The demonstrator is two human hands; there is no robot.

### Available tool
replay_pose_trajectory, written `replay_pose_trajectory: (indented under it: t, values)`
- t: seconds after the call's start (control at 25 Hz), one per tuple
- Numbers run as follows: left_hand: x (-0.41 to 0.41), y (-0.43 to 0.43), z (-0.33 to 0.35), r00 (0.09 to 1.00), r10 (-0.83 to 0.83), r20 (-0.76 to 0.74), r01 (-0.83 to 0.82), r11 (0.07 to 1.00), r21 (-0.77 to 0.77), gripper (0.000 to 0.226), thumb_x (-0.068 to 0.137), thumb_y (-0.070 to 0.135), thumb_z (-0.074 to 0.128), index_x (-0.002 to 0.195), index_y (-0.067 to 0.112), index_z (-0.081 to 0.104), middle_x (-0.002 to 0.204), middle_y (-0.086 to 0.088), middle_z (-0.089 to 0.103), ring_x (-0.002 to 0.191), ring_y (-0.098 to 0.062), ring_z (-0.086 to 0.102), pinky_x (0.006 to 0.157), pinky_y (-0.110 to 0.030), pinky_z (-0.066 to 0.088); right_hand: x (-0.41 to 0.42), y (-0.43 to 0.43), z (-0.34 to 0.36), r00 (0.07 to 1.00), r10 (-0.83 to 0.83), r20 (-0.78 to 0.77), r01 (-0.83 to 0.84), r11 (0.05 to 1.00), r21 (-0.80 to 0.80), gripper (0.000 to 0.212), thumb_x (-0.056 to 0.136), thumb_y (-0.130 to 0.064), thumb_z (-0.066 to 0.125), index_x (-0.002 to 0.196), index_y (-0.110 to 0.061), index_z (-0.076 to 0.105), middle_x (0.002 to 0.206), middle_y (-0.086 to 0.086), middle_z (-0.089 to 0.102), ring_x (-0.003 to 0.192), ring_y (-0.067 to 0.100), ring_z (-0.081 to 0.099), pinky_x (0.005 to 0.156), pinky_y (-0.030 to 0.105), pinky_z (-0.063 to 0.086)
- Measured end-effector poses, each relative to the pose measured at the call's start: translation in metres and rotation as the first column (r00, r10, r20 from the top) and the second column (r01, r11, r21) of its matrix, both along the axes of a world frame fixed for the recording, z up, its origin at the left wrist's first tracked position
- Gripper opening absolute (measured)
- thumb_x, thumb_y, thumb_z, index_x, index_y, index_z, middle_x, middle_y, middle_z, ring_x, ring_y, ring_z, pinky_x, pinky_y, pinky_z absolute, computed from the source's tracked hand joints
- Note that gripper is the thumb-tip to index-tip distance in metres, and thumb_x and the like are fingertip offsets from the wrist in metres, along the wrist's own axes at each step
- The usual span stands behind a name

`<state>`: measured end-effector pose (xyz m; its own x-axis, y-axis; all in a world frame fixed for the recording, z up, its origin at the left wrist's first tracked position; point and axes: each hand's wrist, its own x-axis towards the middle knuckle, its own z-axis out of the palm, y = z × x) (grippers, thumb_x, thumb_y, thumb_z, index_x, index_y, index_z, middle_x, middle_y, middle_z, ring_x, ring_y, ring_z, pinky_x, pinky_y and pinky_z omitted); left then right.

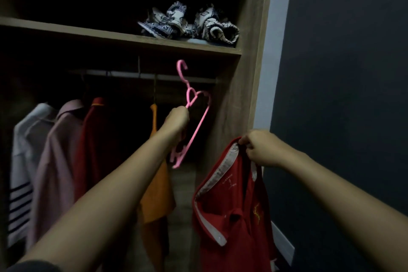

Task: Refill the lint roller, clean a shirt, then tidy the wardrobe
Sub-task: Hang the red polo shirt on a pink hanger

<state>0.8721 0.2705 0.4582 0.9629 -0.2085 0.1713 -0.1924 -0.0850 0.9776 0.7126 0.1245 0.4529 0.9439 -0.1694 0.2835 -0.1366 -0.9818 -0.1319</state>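
Observation:
My left hand point(176, 122) grips a pink plastic hanger point(197, 115) inside the wardrobe, its hook pointing up just below the rail point(141, 76). The hanger is off the rail and tilted. My right hand point(259, 148) pinches the collar of a red polo shirt point(234, 210), which hangs down in front of the wardrobe's right side panel point(240, 95). The shirt has a white-lined placket and a small yellow emblem. No lint roller is in view.
Several garments hang on the rail: a white striped shirt point(23, 161), a pale pink shirt point(57, 157), a dark red shirt point(95, 139) and an orange one point(155, 194). Patterned blue-and-white clothes point(189, 22) lie bunched on the shelf point(110, 36) above. A dark wall point(342, 95) stands to the right.

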Motion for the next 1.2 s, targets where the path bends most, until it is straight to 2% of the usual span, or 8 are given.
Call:
replay_pose_trajectory:
  t: [0.2, 0.4, 0.48, 0.6, 0.76, 0.96, 1.12, 1.2]
  values:
    - [-0.061, 0.11, -0.061, 0.837, 0.162, 0.523, -0.336, 0.906, 0.257, 0.026, 0.094, 0.033, 0.05, 0.108, 0.02, 0.068, 0.104, -0.005, 0.071, 0.102, -0.023, 0.063, 0.083, -0.028, 0.047, -0.009, 0.002, -0.024, 0.999, 0.022, -0.042, -0.021, 0.999, 0.029, 0.036, 0.081, 0.0, 0.045, 0.108, -0.003, 0.066, 0.108, 0.016, 0.065, 0.092, 0.028, 0.063, 0.078, 0.04, 0.055]
    - [-0.115, 0.19, -0.091, 0.842, 0.059, 0.536, -0.144, 0.982, 0.119, 0.015, 0.093, 0.018, 0.057, 0.102, 0.026, 0.066, 0.097, 0.002, 0.068, 0.066, 0.018, 0.057, 0.06, -0.002, 0.042, -0.034, -0.001, -0.024, 0.991, -0.042, 0.126, 0.02, 0.985, 0.169, 0.026, 0.076, -0.003, 0.053, 0.096, 0.0, 0.069, 0.088, 0.02, 0.069, 0.078, 0.033, 0.065, 0.069, 0.039, 0.054]
    - [-0.134, 0.203, -0.095, 0.833, -0.005, 0.553, -0.101, 0.982, 0.161, 0.02, 0.092, 0.01, 0.056, 0.098, 0.028, 0.064, 0.096, 0.022, 0.05, 0.078, 0.026, 0.047, 0.048, 0.003, 0.033, -0.051, 0.004, -0.016, 0.984, -0.037, 0.175, 0.005, 0.984, 0.179, 0.021, 0.078, -0.006, 0.059, 0.096, -0.006, 0.07, 0.08, 0.016, 0.066, 0.072, 0.029, 0.058, 0.06, 0.031, 0.044]
    - [-0.153, 0.199, -0.098, 0.758, -0.081, 0.647, -0.124, 0.956, 0.265, 0.033, 0.088, 0.014, 0.063, 0.088, 0.047, 0.068, 0.091, 0.041, 0.061, 0.091, 0.022, 0.054, 0.065, 0.004, 0.038, -0.07, 0.025, -0.004, 0.986, 0.101, 0.133, -0.112, 0.99, 0.083, 0.013, 0.079, -0.007, 0.061, 0.073, -0.018, 0.062, 0.078, 0.004, 0.055, 0.08, 0.024, 0.053, 0.054, 0.025, 0.038]
    - [-0.166, 0.152, -0.106, 0.674, -0.019, 0.738, -0.181, 0.965, 0.19, 0.015, 0.087, 0.019, 0.066, 0.099, 0.018, 0.075, 0.073, 0.029, 0.066, 0.068, 0.019, 0.057, 0.063, -0.004, 0.042, -0.077, 0.06, -0.005, 0.947, 0.284, 0.154, -0.234, 0.932, -0.276, 0.039, 0.081, -0.023, 0.05, 0.118, -0.014, 0.061, 0.136, 0.005, 0.05, 0.118, 0.031, 0.045, 0.094, 0.037, 0.042]
    - [-0.175, 0.132, -0.093, 0.641, 0.193, 0.742, -0.213, 0.975, -0.07, 0.017, 0.088, 0.023, 0.063, 0.1, 0.017, 0.074, 0.078, 0.031, 0.068, 0.073, 0.009, 0.063, 0.068, -0.022, 0.05, -0.089, 0.049, 0.015, 0.828, 0.436, 0.353, -0.204, 0.82, -0.534, 0.058, 0.085, -0.058, 0.015, 0.104, -0.023, 0.056, 0.092, 0.002, 0.062, 0.085, 0.025, 0.059, 0.066, 0.031, 0.034]
    - [-0.188, 0.115, -0.097, 0.229, 0.421, 0.877, -0.572, 0.788, -0.229, 0.03, 0.084, 0.027, 0.054, 0.113, 0.025, 0.061, 0.111, -0.005, 0.059, 0.098, -0.023, 0.051, 0.086, -0.039, 0.041, -0.083, 0.046, 0.015, 0.779, 0.463, 0.423, -0.167, 0.804, -0.571, 0.055, 0.085, -0.061, 0.02, 0.085, -0.019, 0.056, 0.077, 0.003, 0.063, 0.065, 0.027, 0.062, 0.043, 0.022, 0.019]
    - [-0.211, 0.09, -0.13, 0.239, 0.358, 0.903, -0.54, 0.821, -0.183, 0.028, 0.081, 0.031, 0.054, 0.108, 0.03, 0.057, 0.116, -0.006, 0.044, 0.103, -0.025, 0.043, 0.087, -0.036, 0.033, -0.082, 0.045, 0.017, 0.75, 0.459, 0.475, -0.178, 0.833, -0.524, 0.051, 0.085, -0.06, 0.023, 0.084, -0.02, 0.055, 0.079, 0.002, 0.063, 0.07, 0.027, 0.062, 0.045, 0.025, 0.023]
